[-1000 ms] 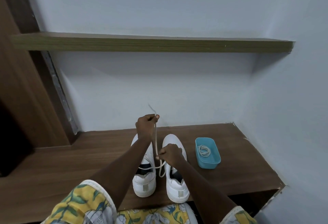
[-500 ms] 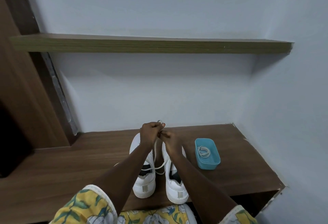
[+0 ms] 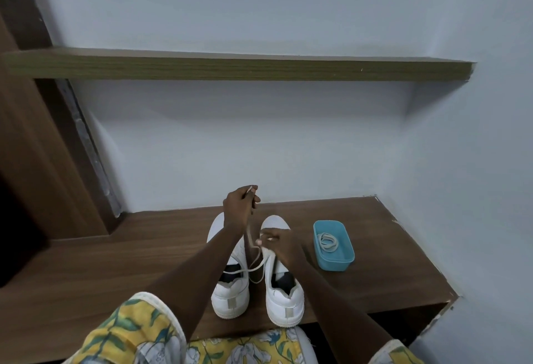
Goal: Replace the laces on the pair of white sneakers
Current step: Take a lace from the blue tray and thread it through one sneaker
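— Where do the left sneaker (image 3: 230, 291) and the right sneaker (image 3: 285, 300) stand?
— Lower centre of the frame, side by side on the brown table (image 3: 115, 271), toes toward the wall.
— And the hands?
— The left hand (image 3: 239, 208) is raised above the toes, its grip closed round the end of the lace (image 3: 245, 270). The right hand (image 3: 281, 245) sits lower, over the front of the right sneaker, its grip pinching the same lace.
— What differs from half a second ago?
— Then both hands met above the toes. Now the right one has dropped down the frame, apart from the left. The lace slants between them and trails across the gap between the sneakers.
— Anything beside them?
— A blue tub (image 3: 334, 262), right of centre, near the right sneaker, with a coiled lace (image 3: 327, 241) inside.
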### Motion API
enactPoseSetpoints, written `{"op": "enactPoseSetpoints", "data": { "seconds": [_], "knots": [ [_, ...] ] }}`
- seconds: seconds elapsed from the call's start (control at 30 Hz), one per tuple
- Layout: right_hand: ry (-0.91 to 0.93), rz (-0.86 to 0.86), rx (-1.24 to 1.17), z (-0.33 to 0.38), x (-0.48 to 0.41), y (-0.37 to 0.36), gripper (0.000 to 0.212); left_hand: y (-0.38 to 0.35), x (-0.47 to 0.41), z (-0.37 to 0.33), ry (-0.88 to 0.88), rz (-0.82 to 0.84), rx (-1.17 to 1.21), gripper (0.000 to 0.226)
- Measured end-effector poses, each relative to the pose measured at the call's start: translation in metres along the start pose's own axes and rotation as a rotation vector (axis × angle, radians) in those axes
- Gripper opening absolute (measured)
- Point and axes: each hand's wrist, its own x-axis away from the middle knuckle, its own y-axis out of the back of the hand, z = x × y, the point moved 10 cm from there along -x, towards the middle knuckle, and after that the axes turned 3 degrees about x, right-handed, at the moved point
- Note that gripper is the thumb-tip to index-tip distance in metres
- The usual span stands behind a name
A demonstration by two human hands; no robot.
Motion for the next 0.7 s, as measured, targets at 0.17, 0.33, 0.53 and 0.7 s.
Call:
{"op": "enactPoseSetpoints", "data": {
  "seconds": [0.17,0.33,0.53,0.7],
  "knots": [
    [-0.186,-0.293,-0.03,-0.042,0.013,0.051,0.023,-0.014,0.003,0.016,0.023,0.106,-0.273,0.026],
    [-0.131,-0.152,0.227,-0.052,0.024,0.036,0.03,-0.024,0.01,0.049,0.172,0.201,-0.346,0.03],
    [-0.073,-0.084,0.49,-0.048,0.026,0.014,0.048,-0.037,0.019,0.052,0.206,0.238,-0.342,0.033],
    [-0.041,-0.13,0.61,-0.037,0.022,0.015,0.032,-0.042,0.022,0.059,0.22,0.285,-0.369,0.027]
  ]
}}
